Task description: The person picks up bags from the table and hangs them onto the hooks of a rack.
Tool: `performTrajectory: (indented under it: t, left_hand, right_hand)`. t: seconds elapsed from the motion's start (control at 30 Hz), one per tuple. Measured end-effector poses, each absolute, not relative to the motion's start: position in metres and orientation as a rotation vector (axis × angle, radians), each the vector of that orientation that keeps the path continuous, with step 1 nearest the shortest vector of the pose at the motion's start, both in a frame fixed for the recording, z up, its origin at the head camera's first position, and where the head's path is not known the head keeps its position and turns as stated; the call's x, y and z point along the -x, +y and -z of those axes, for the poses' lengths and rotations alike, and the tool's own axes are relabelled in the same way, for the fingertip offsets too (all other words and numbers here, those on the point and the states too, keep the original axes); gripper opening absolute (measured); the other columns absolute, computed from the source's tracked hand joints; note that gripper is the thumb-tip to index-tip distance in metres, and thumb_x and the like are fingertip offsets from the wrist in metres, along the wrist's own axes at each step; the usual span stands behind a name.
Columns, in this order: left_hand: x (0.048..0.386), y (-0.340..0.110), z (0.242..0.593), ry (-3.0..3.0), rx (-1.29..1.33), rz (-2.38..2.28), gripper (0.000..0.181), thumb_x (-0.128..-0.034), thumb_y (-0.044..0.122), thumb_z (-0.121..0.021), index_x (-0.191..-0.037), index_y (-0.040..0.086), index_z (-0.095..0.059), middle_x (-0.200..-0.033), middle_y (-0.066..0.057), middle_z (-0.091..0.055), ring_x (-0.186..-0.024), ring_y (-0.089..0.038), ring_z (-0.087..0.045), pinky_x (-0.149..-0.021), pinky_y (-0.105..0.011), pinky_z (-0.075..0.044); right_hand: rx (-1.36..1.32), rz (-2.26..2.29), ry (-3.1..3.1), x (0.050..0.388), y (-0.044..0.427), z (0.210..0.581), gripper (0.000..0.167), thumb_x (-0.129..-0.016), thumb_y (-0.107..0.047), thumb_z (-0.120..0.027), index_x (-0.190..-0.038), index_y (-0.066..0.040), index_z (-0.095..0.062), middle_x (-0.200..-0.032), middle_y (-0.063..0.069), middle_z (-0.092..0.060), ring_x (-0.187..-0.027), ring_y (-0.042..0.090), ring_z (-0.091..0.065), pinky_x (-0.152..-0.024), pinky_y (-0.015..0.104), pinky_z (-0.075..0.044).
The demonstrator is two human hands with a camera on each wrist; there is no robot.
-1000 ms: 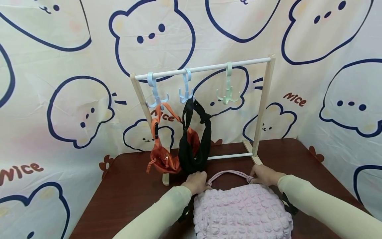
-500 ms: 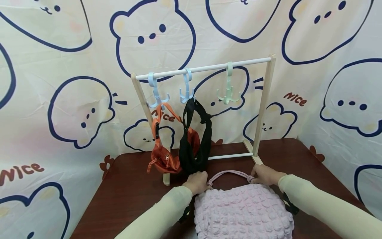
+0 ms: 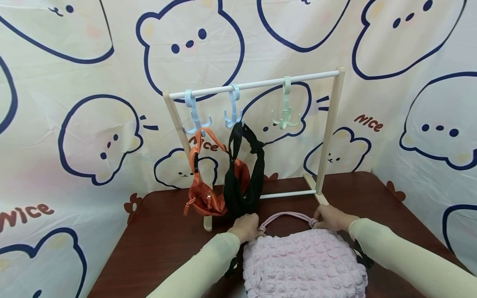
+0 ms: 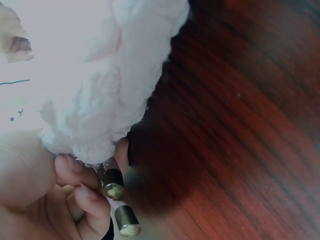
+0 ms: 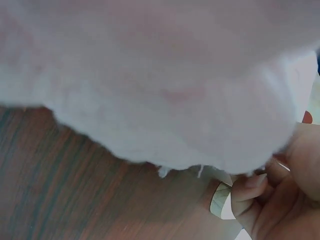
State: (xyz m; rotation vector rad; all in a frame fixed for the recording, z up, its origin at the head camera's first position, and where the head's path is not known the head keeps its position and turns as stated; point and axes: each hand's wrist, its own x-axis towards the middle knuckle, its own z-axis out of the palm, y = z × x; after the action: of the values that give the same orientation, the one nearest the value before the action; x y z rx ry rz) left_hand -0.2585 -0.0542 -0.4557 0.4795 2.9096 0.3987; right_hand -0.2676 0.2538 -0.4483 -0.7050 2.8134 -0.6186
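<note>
A pale pink bubble-textured bag (image 3: pixel 303 265) lies at the table's front, its cord handle (image 3: pixel 287 214) arching away from the person. The left hand (image 3: pixel 244 228) grips the bag's upper left corner by the handle's knot; in the left wrist view its fingers (image 4: pixel 87 195) curl beside two brass-coloured cord ends (image 4: pixel 114 190). At the upper right corner the right hand (image 3: pixel 333 218) pinches the bag by the other knot. The right wrist view shows curled fingers (image 5: pixel 250 190) under the bag's edge (image 5: pixel 175 145).
Behind the bag stands a rack with a white rail (image 3: pixel 257 85). Two blue hooks (image 3: pixel 194 114) and a green hook (image 3: pixel 285 107) hang on it. An orange bag (image 3: pixel 205 198) and a black bag (image 3: pixel 234 190) hang at the left, close behind the left hand.
</note>
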Motion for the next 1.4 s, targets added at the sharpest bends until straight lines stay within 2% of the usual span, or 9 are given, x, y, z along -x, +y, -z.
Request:
performTrajectory:
  t: [0.13, 0.27, 0.43, 0.73, 0.9, 1.1, 1.3, 1.4]
  left_hand:
    - [0.256, -0.056, 0.457, 2.893, -0.468, -0.479, 0.053, -0.0851, 0.035, -0.082, -0.052, 0.015, -0.045, -0.049, 0.007, -0.03, -0.046, -0.009, -0.039, -0.045, -0.025, -0.031]
    - [0.256, -0.058, 0.458, 2.882, -0.469, -0.523, 0.056, -0.0856, 0.033, -0.082, -0.051, 0.016, -0.041, -0.048, 0.008, -0.028, -0.045, -0.009, -0.037, -0.044, -0.025, -0.028]
    - [0.256, -0.06, 0.459, 2.858, -0.455, -0.535, 0.058, -0.0869, 0.034, -0.08, -0.049, 0.017, -0.04, -0.046, 0.008, -0.027, -0.044, -0.009, -0.036, -0.044, -0.024, -0.027]
    - [0.255, -0.06, 0.453, 2.858, -0.483, -0.519, 0.058, -0.0877, 0.034, -0.08, -0.05, 0.019, -0.039, -0.048, 0.009, -0.026, -0.046, -0.009, -0.035, -0.045, -0.024, -0.027]
    - [0.253, -0.06, 0.452, 2.868, -0.486, -0.497, 0.057, -0.0873, 0.034, -0.08, -0.05, 0.019, -0.04, -0.048, 0.009, -0.026, -0.047, -0.009, -0.035, -0.046, -0.025, -0.027]
    - [0.249, -0.058, 0.45, 2.912, -0.519, -0.432, 0.047, -0.0867, 0.033, -0.081, -0.057, 0.017, -0.048, -0.053, 0.007, -0.036, -0.052, -0.009, -0.04, -0.048, -0.026, -0.031]
    - [0.247, -0.056, 0.447, 2.913, -0.534, -0.451, 0.051, -0.088, 0.032, -0.079, -0.056, 0.018, -0.042, -0.049, 0.007, -0.033, -0.047, -0.009, -0.037, -0.045, -0.025, -0.029]
    - [0.246, -0.057, 0.447, 2.906, -0.531, -0.489, 0.044, -0.0891, 0.031, -0.078, -0.061, 0.017, -0.048, -0.053, 0.006, -0.037, -0.049, -0.009, -0.039, -0.047, -0.025, -0.03]
  right_hand:
    - [0.702, 0.637, 2.774, 0.269, 0.254, 0.449, 0.008, -0.085, -0.004, -0.077, -0.079, -0.004, -0.071, -0.074, -0.004, -0.061, -0.068, 0.007, -0.05, -0.062, 0.024, -0.044]
    - [0.691, 0.664, 2.748, 0.269, 0.253, 0.449, 0.015, -0.085, -0.003, -0.076, -0.074, -0.007, -0.066, -0.069, -0.007, -0.053, -0.064, 0.007, -0.046, -0.06, 0.023, -0.04]
    - [0.663, 0.691, 2.726, 0.269, 0.254, 0.449, 0.013, -0.086, -0.004, -0.075, -0.077, -0.007, -0.066, -0.07, -0.006, -0.054, -0.065, 0.008, -0.048, -0.06, 0.023, -0.041]
    - [0.785, 0.675, 2.7, 0.274, 0.254, 0.446, 0.018, -0.087, -0.003, -0.073, -0.073, -0.008, -0.062, -0.068, -0.009, -0.049, -0.063, 0.004, -0.044, -0.059, 0.021, -0.038]
    - [0.782, 0.668, 2.672, 0.273, 0.255, 0.444, 0.014, -0.089, -0.005, -0.073, -0.078, -0.008, -0.065, -0.071, -0.008, -0.054, -0.064, 0.004, -0.047, -0.06, 0.022, -0.04]
    - [0.742, 0.639, 2.694, 0.273, 0.256, 0.441, 0.002, -0.088, -0.007, -0.075, -0.087, -0.005, -0.073, -0.079, -0.006, -0.064, -0.071, 0.006, -0.052, -0.065, 0.023, -0.045]
    - [0.657, 0.654, 2.681, 0.274, 0.26, 0.439, 0.009, -0.087, -0.01, -0.076, -0.095, -0.005, -0.078, -0.089, -0.001, -0.074, -0.077, 0.008, -0.058, -0.07, 0.026, -0.051]
    - [0.641, 0.681, 2.678, 0.274, 0.261, 0.438, 0.009, -0.088, -0.01, -0.075, -0.095, -0.006, -0.078, -0.087, -0.002, -0.074, -0.075, 0.008, -0.057, -0.068, 0.025, -0.05]
